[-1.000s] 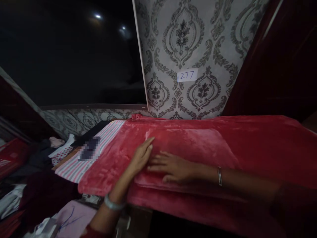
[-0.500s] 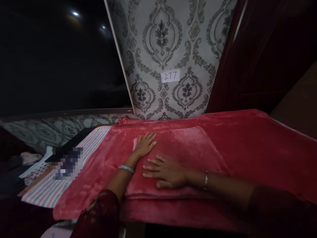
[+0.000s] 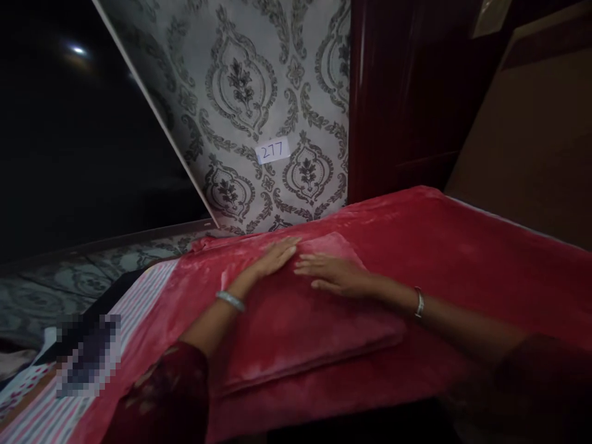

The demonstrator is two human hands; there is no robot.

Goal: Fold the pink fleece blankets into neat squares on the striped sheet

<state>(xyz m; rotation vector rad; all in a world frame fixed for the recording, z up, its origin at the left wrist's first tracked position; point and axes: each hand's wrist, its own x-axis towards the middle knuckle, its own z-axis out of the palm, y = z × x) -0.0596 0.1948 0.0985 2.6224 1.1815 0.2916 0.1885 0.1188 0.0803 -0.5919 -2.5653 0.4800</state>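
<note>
Red folded cloth (image 3: 314, 339) lies beneath your flat, empty left hand (image 3: 277, 256) and right hand (image 3: 340, 275), apparently for smoothing, though blur obscures contact; next calls for even pressure.

Dark screen (image 3: 83, 135) cut off at left, pixelated object (image 3: 90, 357) unclear, red blanket (image 3: 462, 259) cropped at right

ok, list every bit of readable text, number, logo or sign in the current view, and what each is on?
"277": handwritten in blue on a white label on the patterned wall.
Small mark on the lower edge of the dark screen: too small to read.
Pixelated patch over the striped cloth: nothing legible.
Folded red fabric: no text visible.
</note>
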